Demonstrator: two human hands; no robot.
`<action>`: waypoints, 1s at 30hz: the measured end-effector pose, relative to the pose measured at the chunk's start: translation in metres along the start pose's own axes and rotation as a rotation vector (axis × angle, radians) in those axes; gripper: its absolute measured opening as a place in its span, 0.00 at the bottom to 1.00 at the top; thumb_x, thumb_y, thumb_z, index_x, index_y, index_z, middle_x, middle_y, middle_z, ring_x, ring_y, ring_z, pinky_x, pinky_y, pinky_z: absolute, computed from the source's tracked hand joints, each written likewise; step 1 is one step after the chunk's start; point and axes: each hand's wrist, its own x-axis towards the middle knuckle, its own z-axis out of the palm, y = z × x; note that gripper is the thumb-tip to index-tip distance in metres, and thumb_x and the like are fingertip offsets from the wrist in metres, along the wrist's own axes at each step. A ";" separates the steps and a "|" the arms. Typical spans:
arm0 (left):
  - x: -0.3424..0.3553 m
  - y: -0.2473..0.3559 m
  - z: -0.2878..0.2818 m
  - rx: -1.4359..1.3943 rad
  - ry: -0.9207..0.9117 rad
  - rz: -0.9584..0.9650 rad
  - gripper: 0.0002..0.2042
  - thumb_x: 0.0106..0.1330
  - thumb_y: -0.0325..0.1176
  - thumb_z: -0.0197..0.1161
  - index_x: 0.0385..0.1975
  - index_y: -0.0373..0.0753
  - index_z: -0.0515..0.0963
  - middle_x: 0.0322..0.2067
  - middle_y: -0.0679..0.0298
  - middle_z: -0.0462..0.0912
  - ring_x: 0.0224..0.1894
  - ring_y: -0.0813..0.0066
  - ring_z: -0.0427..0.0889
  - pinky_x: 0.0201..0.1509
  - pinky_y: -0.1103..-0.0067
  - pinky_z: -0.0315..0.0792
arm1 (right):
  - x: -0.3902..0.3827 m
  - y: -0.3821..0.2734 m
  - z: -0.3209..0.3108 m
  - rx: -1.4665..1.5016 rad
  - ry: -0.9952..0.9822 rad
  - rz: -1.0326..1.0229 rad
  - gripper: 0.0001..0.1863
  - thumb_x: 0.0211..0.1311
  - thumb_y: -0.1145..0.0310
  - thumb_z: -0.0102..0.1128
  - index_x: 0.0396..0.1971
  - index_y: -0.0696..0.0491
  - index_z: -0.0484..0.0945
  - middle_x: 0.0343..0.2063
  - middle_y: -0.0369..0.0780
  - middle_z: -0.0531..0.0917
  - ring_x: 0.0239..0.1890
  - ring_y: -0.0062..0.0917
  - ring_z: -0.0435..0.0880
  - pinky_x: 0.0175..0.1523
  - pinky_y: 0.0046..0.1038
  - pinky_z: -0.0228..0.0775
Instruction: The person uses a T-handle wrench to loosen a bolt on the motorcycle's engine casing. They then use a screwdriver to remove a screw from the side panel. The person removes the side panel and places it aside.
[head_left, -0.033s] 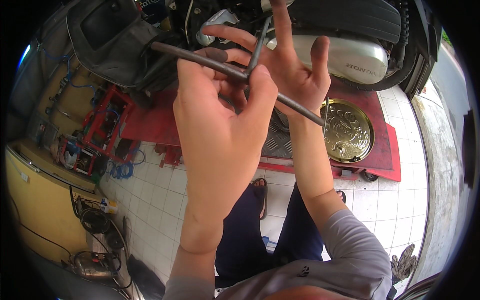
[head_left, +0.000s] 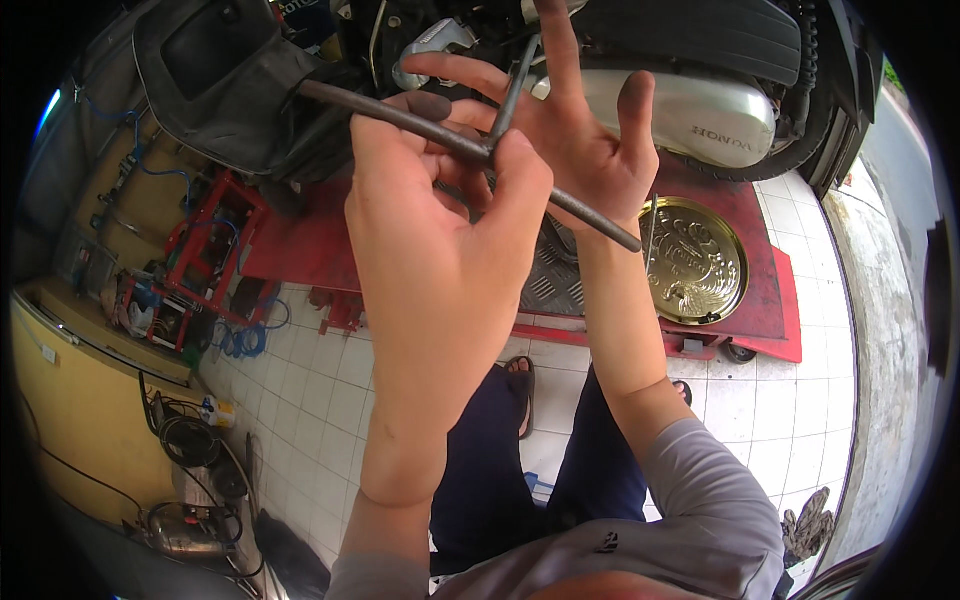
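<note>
A dark metal T-handle wrench point(head_left: 590, 213) is gripped in my left hand point(head_left: 435, 235), with the thumb and fingers closed around the joint of the T. Its crossbar slants from upper left to lower right, and the shaft points away from me. Beyond the shaft, my right hand point(head_left: 600, 160) is turned palm up with its fingers spread; dark smudges mark some fingertips. Whether the shaft touches the right hand's fingers, I cannot tell. The wrench's far tip is hard to make out against the motorbike point(head_left: 655, 115) behind the hands.
The motorbike is on a red lift platform point(head_left: 775, 300). A round gold-coloured tray point(head_left: 715, 260) lies there, right of my forearm. Red metal frames point(head_left: 210, 235) and a coiled blue hose point(head_left: 240, 338) are at left. White tiles point(head_left: 740, 400) cover the floor.
The wrench and my left hand have shifted very slightly to the left. My right hand keeps its open pose.
</note>
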 end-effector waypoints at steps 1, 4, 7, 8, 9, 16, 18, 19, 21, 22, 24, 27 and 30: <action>0.001 0.001 -0.002 0.019 0.000 -0.013 0.12 0.67 0.25 0.59 0.47 0.30 0.69 0.40 0.59 0.81 0.37 0.84 0.75 0.42 0.87 0.70 | -0.001 0.002 0.001 -0.008 0.017 0.008 0.40 0.66 0.28 0.25 0.73 0.26 0.30 0.69 0.63 0.45 0.64 0.53 0.65 0.66 0.55 0.55; 0.000 0.001 -0.001 -0.005 -0.002 -0.023 0.12 0.67 0.24 0.60 0.47 0.30 0.68 0.40 0.59 0.81 0.36 0.83 0.77 0.41 0.88 0.71 | 0.000 -0.001 0.005 0.010 0.017 0.025 0.40 0.66 0.29 0.25 0.73 0.26 0.30 0.69 0.64 0.47 0.63 0.54 0.66 0.67 0.57 0.52; 0.005 0.000 -0.007 -0.003 -0.039 -0.016 0.12 0.67 0.25 0.60 0.47 0.31 0.68 0.39 0.59 0.81 0.33 0.80 0.79 0.36 0.87 0.71 | 0.001 0.001 -0.001 0.113 0.017 0.033 0.41 0.66 0.29 0.26 0.73 0.27 0.31 0.68 0.64 0.48 0.63 0.54 0.66 0.67 0.58 0.51; 0.007 -0.001 -0.010 0.004 -0.051 -0.015 0.12 0.67 0.25 0.60 0.47 0.31 0.68 0.39 0.59 0.81 0.32 0.79 0.79 0.34 0.87 0.71 | 0.001 0.003 0.002 0.112 0.073 0.057 0.41 0.66 0.29 0.27 0.74 0.27 0.31 0.68 0.64 0.48 0.63 0.54 0.66 0.67 0.58 0.51; 0.006 -0.001 -0.011 -0.133 -0.069 -0.041 0.12 0.67 0.26 0.60 0.47 0.32 0.68 0.38 0.59 0.81 0.31 0.78 0.80 0.32 0.87 0.71 | 0.005 -0.002 0.025 0.019 0.224 0.120 0.41 0.66 0.29 0.28 0.74 0.28 0.31 0.69 0.64 0.48 0.64 0.54 0.66 0.67 0.58 0.51; -0.022 -0.006 0.001 -0.527 -0.232 -0.004 0.13 0.67 0.29 0.63 0.46 0.31 0.68 0.34 0.62 0.77 0.28 0.75 0.83 0.26 0.85 0.72 | -0.002 -0.015 0.070 -0.330 0.445 0.212 0.50 0.65 0.31 0.35 0.70 0.61 0.47 0.53 0.61 0.74 0.51 0.44 0.80 0.53 0.32 0.76; -0.037 -0.001 0.006 -0.577 -0.232 0.100 0.13 0.65 0.27 0.65 0.43 0.30 0.70 0.34 0.63 0.77 0.28 0.75 0.83 0.25 0.86 0.73 | -0.012 -0.032 0.088 -0.563 0.426 0.409 0.45 0.66 0.34 0.38 0.64 0.61 0.51 0.48 0.57 0.74 0.46 0.41 0.79 0.49 0.31 0.74; -0.038 -0.001 0.005 -0.549 -0.260 0.160 0.12 0.64 0.27 0.66 0.42 0.31 0.72 0.33 0.63 0.77 0.28 0.76 0.83 0.25 0.86 0.74 | -0.015 -0.042 0.101 -0.657 0.429 0.514 0.42 0.66 0.36 0.39 0.60 0.61 0.53 0.45 0.56 0.74 0.44 0.39 0.79 0.47 0.30 0.73; -0.048 -0.009 0.007 -0.491 -0.296 0.247 0.10 0.61 0.26 0.67 0.38 0.32 0.75 0.31 0.62 0.79 0.27 0.73 0.82 0.26 0.82 0.74 | -0.030 -0.056 0.115 -0.745 0.444 0.713 0.37 0.67 0.39 0.41 0.54 0.62 0.57 0.40 0.52 0.74 0.40 0.35 0.78 0.43 0.29 0.72; -0.054 -0.015 0.007 -0.474 -0.304 0.277 0.09 0.59 0.27 0.68 0.36 0.33 0.76 0.29 0.61 0.79 0.26 0.68 0.81 0.28 0.78 0.74 | -0.037 -0.062 0.119 -0.775 0.457 0.821 0.34 0.67 0.41 0.43 0.51 0.62 0.59 0.37 0.50 0.74 0.37 0.34 0.77 0.41 0.29 0.71; -0.068 -0.032 0.000 -0.370 -0.365 0.292 0.08 0.59 0.28 0.69 0.34 0.34 0.79 0.29 0.61 0.81 0.25 0.72 0.81 0.26 0.79 0.73 | -0.059 -0.068 0.107 -0.742 0.452 1.013 0.30 0.68 0.44 0.45 0.44 0.62 0.63 0.32 0.47 0.75 0.33 0.30 0.76 0.36 0.28 0.69; -0.080 -0.054 -0.003 -0.480 -0.469 0.194 0.09 0.62 0.33 0.69 0.35 0.34 0.82 0.23 0.61 0.81 0.18 0.79 0.79 0.21 0.82 0.71 | -0.069 -0.080 0.105 -0.769 0.513 1.360 0.25 0.69 0.50 0.49 0.34 0.62 0.68 0.24 0.42 0.75 0.26 0.25 0.75 0.30 0.26 0.66; -0.078 -0.088 -0.008 -0.523 -0.566 -0.011 0.11 0.62 0.36 0.69 0.28 0.34 0.83 0.11 0.63 0.76 0.13 0.80 0.73 0.19 0.81 0.65 | -0.073 -0.080 0.076 -0.741 0.567 1.696 0.24 0.70 0.55 0.53 0.24 0.62 0.74 0.16 0.37 0.75 0.19 0.19 0.73 0.24 0.24 0.64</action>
